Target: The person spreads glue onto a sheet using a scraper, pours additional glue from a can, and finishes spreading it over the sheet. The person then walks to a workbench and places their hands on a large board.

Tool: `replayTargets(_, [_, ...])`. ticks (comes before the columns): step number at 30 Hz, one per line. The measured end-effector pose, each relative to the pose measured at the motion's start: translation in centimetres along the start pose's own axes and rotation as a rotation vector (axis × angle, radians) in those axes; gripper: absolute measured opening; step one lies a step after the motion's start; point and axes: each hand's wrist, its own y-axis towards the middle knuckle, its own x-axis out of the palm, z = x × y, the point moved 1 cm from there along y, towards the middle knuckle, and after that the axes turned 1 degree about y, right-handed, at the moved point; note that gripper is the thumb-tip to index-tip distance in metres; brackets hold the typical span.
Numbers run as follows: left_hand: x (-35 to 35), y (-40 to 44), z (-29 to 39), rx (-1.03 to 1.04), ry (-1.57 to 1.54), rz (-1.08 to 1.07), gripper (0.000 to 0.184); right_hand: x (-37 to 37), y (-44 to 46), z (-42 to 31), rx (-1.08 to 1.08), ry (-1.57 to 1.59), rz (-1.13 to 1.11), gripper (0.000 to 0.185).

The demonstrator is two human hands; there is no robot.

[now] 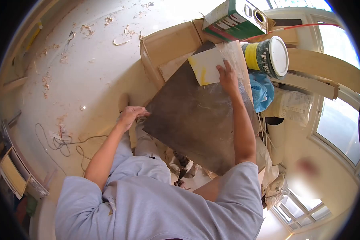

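Observation:
A large dark brown board [196, 112] lies tilted in front of me, its surface dusty and streaked with pale smears. My right hand [229, 79] is at the right edge of a stiff pale sheet with yellow marks [205, 68], thumb and finger showing on its face. The sheet lies over the upper part of the board. At the board's left corner, my left hand [131, 117] has its fingers pressed together at the edge; whether they reach under the board is hidden.
Beyond the board stand a cardboard box [170, 44], a green and white metal can [234, 22] and a lidded bucket [266, 57]. A blue plastic bag [262, 92] hangs at the right. Shavings [88, 29] and a cable [62, 142] litter the floor at left.

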Motion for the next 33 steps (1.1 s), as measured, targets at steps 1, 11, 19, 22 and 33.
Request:
replayTargets(1, [0.1, 0.0, -0.2, 0.006, 0.009, 0.012, 0.028, -0.3, 0.1, -0.5, 0.025, 0.002, -0.057, 0.043])
replayTargets(11, [0.2, -0.3, -0.7, 0.054, 0.038, 0.102, 0.026, -0.8, 1.7, 1.2, -0.113, 0.026, -0.053, 0.036])
replayTargets(19, [0.7, -0.7, -1.2, 0.057, 0.002, 0.113, 0.020, 3.0, -3.5, -0.6, -0.546, 0.088, -0.390, 0.023])
replayTargets(22, [1.1, -0.4, -0.5, 0.052, 0.038, 0.097, 0.021, 0.0, -7.4, 7.8, -0.188, 0.138, -0.306, 0.029])
replayTargets(33, [0.9, 0.5, -0.2, 0.067, 0.112, 0.163, 0.021, 4.1, -11.5, -1.1, -0.269, 0.363, -0.534, 0.021])
